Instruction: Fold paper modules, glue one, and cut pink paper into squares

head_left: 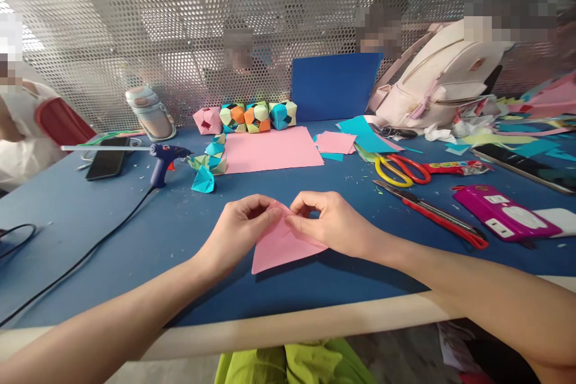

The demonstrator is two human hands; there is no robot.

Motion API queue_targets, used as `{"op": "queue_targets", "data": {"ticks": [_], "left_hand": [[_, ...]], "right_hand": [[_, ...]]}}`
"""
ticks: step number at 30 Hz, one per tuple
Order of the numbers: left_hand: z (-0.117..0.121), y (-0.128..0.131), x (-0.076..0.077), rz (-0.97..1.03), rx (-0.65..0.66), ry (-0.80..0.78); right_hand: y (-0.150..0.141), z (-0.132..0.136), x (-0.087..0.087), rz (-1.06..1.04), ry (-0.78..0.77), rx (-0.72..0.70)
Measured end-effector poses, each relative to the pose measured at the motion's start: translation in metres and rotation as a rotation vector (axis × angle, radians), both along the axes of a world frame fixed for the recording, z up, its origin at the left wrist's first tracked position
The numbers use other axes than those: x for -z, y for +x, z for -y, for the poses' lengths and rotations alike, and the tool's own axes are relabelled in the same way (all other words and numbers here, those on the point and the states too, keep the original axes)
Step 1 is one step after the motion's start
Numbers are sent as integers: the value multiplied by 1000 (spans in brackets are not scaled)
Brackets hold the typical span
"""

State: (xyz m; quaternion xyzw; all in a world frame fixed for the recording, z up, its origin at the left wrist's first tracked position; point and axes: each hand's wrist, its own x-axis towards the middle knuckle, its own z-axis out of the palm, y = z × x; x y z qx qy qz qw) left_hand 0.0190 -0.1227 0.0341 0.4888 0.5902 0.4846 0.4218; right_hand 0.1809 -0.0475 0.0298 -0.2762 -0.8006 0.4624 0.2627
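Observation:
A pink sheet of paper [283,247], folded into a triangle-like shape, is held just over the near middle of the blue table. My left hand [238,228] pinches its upper left edge between thumb and curled fingers. On the other side, my right hand [330,219] grips the upper right edge the same way, its thumb close to the left one. The paper's lower left corner points toward me. Beyond the hands lies a larger pink sheet [274,147], with folded blue and green paper pieces [204,179] at its left.
A glue gun [162,162] with its cord is at left, near a phone [108,159] and a bottle [150,113]. Folded paper balls [256,117] line the back. Scissors [400,171], a utility knife [432,213] and a purple power bank [506,213] lie at right, before a backpack [441,78].

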Motion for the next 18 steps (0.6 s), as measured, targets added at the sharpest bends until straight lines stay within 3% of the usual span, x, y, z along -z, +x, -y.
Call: {"op": "queue_targets", "data": {"ticks": [6, 12, 18], "left_hand": [[2, -1, 0, 25, -16, 45], [-5, -8, -2, 207, -70, 152], [-5, -3, -5, -66, 56, -56]], "right_hand": [[2, 2, -2, -7, -5, -5], [3, 1, -3, -16, 15, 13], [1, -2, -1, -45, 55, 39]]}}
